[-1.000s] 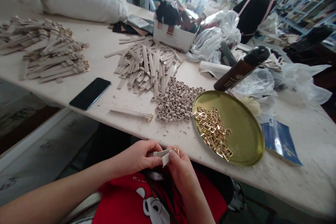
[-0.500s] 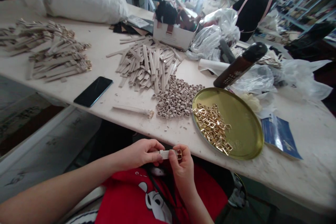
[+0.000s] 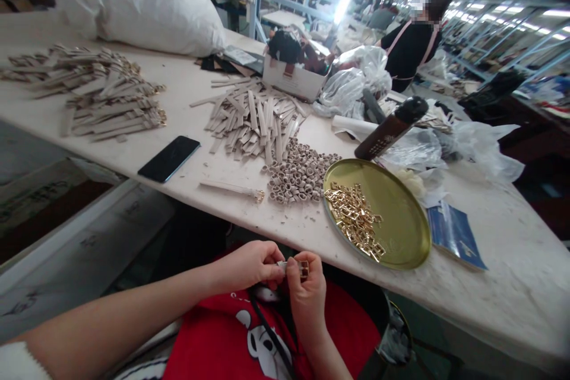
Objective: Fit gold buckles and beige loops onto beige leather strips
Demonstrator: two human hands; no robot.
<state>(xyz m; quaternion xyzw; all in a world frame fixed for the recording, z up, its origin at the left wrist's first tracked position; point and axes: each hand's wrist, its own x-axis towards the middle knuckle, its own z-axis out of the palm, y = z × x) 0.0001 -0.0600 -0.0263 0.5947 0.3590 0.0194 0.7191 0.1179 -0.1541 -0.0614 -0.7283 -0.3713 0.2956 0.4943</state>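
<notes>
Just over my lap, my left hand (image 3: 262, 262) and my right hand (image 3: 306, 285) meet on a pale strap (image 3: 282, 265). A gold buckle (image 3: 304, 269) shows at the strap's end, between my right thumb and fingers. My left fingers pinch the strap beside it; much of it is hidden by the hands. On the table ahead lie one strap with a gold buckle (image 3: 231, 189), a heap of small strap loops (image 3: 299, 173), a pile of loose straps (image 3: 253, 119) and a round gold tray (image 3: 407, 231) holding gold buckles (image 3: 356, 217).
Finished-looking buckled straps (image 3: 107, 92) are heaped at left, near a phone (image 3: 169, 158). A white sack (image 3: 138, 0), an open box (image 3: 291, 79), a dark bottle (image 3: 392, 127), plastic bags (image 3: 483, 148) and a blue booklet (image 3: 456, 234) surround the work. Another person (image 3: 412, 47) stands beyond.
My view has shifted slightly, so the table things appear a little lower. Both hands stay on the strap, and my left fingers now cover more of it, closer to my right thumb.
</notes>
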